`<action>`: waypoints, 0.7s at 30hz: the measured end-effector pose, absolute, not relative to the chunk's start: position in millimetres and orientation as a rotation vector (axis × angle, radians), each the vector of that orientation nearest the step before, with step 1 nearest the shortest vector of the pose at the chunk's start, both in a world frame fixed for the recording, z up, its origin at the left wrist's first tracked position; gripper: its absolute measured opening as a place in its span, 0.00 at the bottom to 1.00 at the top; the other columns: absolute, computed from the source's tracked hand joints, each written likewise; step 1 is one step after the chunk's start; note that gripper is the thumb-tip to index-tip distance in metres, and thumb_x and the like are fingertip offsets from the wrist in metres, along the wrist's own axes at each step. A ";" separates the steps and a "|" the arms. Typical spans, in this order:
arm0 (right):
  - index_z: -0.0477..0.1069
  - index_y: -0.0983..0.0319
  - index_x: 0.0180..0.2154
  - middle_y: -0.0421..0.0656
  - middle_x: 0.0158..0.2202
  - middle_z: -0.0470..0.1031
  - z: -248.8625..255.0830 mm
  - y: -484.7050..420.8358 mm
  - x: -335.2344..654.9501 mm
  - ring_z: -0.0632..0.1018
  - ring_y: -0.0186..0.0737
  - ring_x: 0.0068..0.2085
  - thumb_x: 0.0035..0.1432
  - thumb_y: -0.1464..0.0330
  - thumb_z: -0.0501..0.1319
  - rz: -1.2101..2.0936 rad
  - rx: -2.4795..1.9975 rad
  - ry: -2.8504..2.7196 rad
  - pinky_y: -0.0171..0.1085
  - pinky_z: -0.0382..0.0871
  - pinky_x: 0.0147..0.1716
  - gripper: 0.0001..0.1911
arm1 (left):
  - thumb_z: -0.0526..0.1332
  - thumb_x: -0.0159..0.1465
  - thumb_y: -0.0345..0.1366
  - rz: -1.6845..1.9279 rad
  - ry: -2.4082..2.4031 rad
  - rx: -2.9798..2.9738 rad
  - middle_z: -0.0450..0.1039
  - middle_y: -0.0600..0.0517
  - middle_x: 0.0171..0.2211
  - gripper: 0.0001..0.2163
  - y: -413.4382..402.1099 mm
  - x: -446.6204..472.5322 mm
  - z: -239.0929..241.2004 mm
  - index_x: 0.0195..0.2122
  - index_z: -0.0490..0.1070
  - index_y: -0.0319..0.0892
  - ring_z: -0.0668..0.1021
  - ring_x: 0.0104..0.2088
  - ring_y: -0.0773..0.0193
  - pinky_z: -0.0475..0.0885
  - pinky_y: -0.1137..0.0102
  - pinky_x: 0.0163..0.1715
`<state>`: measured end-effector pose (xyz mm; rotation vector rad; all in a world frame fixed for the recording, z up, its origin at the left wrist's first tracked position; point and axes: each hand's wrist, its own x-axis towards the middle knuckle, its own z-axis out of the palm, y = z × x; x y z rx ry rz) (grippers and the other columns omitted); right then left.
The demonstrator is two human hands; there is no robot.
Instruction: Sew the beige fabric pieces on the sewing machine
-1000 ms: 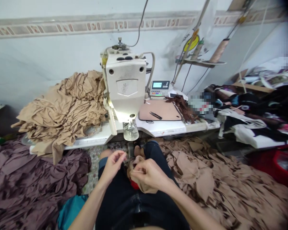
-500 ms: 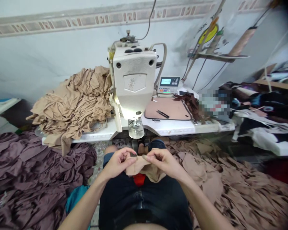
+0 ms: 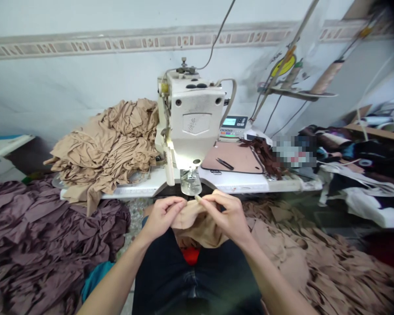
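Note:
A piece of beige fabric point(image 3: 202, 227) hangs between my hands, over my lap. My left hand point(image 3: 166, 216) pinches its upper edge with thumb and forefinger. At the other end of that short stretch of edge, my right hand point(image 3: 225, 214) grips the cloth, thumb and fingers closed. The fabric's lower part droops in loose folds. Just beyond my fingers is the lit, rounded bed of a white sewing machine point(image 3: 197, 120); the cloth appears to be in front of it, and I cannot tell whether they touch.
Beige fabric point(image 3: 108, 144) is heaped left of the machine on the white table point(image 3: 141, 188). Thread snips point(image 3: 225, 164) lie on a pink mat point(image 3: 246, 159), near a control panel point(image 3: 233, 124). Purple cloth point(image 3: 62, 236) and brown cloth point(image 3: 315, 258) flank my legs. Thread cones point(image 3: 328, 76) stand at upper right.
Both hands have moved up and forward with the beige fabric, closer to the machine bed. More of the cloth now hangs below them. The camera view has shifted slightly.

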<state>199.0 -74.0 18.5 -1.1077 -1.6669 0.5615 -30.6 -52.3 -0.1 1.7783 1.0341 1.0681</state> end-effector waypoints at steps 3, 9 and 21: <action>0.83 0.62 0.30 0.41 0.25 0.75 14.3 -56.6 197.2 0.72 0.38 0.27 0.64 0.61 0.69 0.647 -1.183 -1.545 0.37 0.63 0.29 0.13 | 0.65 0.70 0.43 1.120 1.088 1.619 0.85 0.47 0.36 0.13 -42.8 -25.4 1.1 0.39 0.84 0.39 0.82 0.36 0.58 0.75 0.70 0.39; 0.82 0.64 0.28 0.42 0.24 0.78 5.8 -35.9 198.8 0.74 0.41 0.27 0.55 0.56 0.74 0.960 -1.194 -1.292 0.38 0.68 0.30 0.17 | 0.70 0.64 0.49 1.138 1.189 1.480 0.75 0.53 0.25 0.16 -28.5 -20.0 8.1 0.31 0.78 0.38 0.72 0.25 0.66 0.64 0.75 0.25; 0.79 0.63 0.24 0.40 0.22 0.75 6.3 -14.3 199.3 0.72 0.39 0.27 0.53 0.52 0.74 0.859 -1.168 -1.157 0.37 0.66 0.29 0.21 | 0.72 0.61 0.43 1.386 1.227 1.429 0.70 0.57 0.26 0.13 3.9 -1.2 8.5 0.38 0.72 0.42 0.72 0.25 0.67 0.67 0.74 0.28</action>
